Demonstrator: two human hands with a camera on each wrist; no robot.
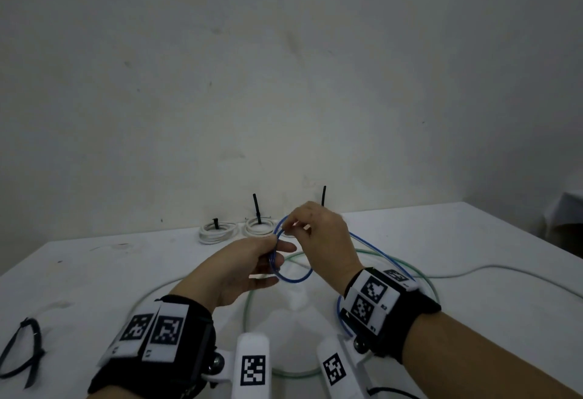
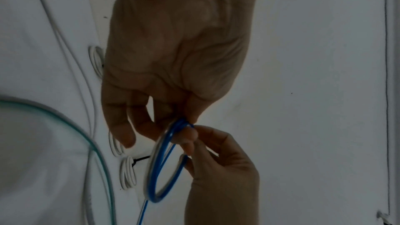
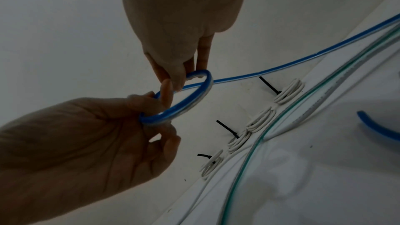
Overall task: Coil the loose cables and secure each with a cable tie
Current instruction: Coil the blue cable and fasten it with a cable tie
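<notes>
Head view: your left hand (image 1: pixel 243 267) grips the blue cable (image 1: pixel 291 277) coil | right hand (image 1: pixel 318 234) pinches its top loop | cable looks light, springy, likely slippery | hold where turns cross.

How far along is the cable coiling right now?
Done: the white coils by the wall, at least three wearing black ties. In hand: the blue cable, its loops held by the left hand and fed by the right hand. Left: its loose tail, the green cable and spare ties.
</notes>
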